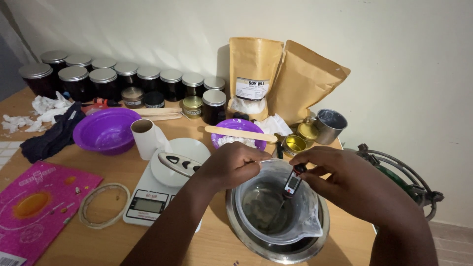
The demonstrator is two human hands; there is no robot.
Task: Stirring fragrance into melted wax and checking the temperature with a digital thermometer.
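A clear plastic jug [305, 216] with dark liquid at its bottom sits inside a steel pot [276, 249] at the table's front. My right hand [340, 180] pinches the black head of a probe thermometer [291, 183], whose thin metal stem dips down into the jug. My left hand [231, 165] is closed over the jug's far left rim. Just behind it a white kitchen scale [157, 192] carries a metal utensil with dark slots [178, 162].
A purple bowl [106, 130], a paper roll [145, 138], a smaller purple bowl with white flakes and a wooden stick [240, 133], two brown pouches [281, 79], dark lidded jars [103, 79], gold tins [294, 144], a metal cup [329, 125], a tape ring [104, 204], a pink book [34, 207].
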